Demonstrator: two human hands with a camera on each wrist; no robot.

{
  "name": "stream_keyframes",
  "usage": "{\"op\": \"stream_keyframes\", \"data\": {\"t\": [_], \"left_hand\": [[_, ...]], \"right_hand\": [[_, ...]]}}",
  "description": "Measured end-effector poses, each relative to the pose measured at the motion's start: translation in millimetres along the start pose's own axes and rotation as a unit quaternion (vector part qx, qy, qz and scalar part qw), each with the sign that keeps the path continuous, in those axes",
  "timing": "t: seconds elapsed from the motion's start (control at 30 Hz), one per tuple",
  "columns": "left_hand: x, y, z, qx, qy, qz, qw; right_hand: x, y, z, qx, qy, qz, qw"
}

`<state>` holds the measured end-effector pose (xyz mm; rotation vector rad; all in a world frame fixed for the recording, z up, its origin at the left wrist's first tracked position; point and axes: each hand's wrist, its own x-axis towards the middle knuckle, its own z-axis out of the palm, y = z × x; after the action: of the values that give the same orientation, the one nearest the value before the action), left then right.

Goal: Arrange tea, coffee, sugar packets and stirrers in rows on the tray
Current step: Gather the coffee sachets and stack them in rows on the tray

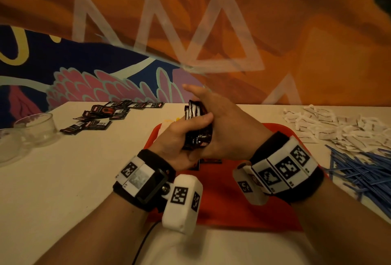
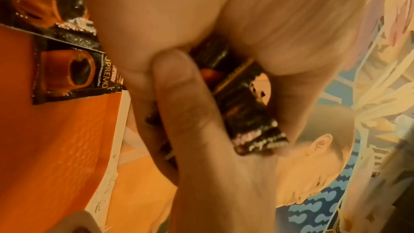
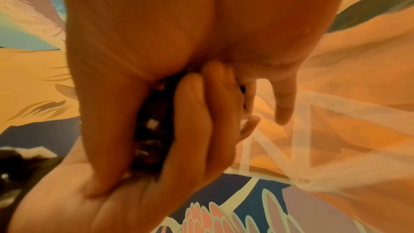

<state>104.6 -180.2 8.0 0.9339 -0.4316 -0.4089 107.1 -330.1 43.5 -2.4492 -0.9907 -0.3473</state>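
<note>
Head view shows both our hands, left hand (image 1: 179, 137) and right hand (image 1: 220, 125), curled round a coffee packet stack (image 1: 196, 125) above the red tray (image 1: 232, 201), loose coffee packets (image 1: 101, 116) left of our fingers, sugar packets (image 1: 330, 125) and blue stirrers (image 1: 359, 171) right.

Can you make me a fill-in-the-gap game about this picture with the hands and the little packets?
1. Both hands hold a stack of black ____ packets above the tray.
2. The tray under the hands is ____ in colour.
3. The stirrers piled on the person's right are ____ in colour.
4. The white packets lie ____ the tray, on the table.

Missing words: coffee; red; blue; outside
</note>
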Motion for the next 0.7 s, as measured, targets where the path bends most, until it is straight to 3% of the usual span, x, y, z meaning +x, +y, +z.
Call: {"op": "stream_keyframes", "data": {"t": [0.13,0.23,0.33,0.63,0.7], "left_hand": [[2.0,4.9,-5.1,0.031,0.042,0.001,0.999],[1.7,9.7,-10.0,0.055,0.073,0.026,0.995],[1.8,13.6,-9.5,0.080,0.101,0.053,0.990],[6.6,12.9,-8.0,0.097,0.167,0.125,0.973],[7.4,15.5,-7.7,0.132,0.187,0.146,0.962]], "right_hand": [[-2.2,3.3,-2.6,0.067,0.014,-0.007,0.998],[-0.4,5.1,-7.3,0.193,0.067,0.075,0.976],[3.8,12.7,-5.7,0.236,0.106,0.135,0.956],[6.0,19.3,-1.0,0.375,0.096,0.153,0.909],[5.2,17.6,-1.5,0.376,0.071,0.151,0.911]]}}
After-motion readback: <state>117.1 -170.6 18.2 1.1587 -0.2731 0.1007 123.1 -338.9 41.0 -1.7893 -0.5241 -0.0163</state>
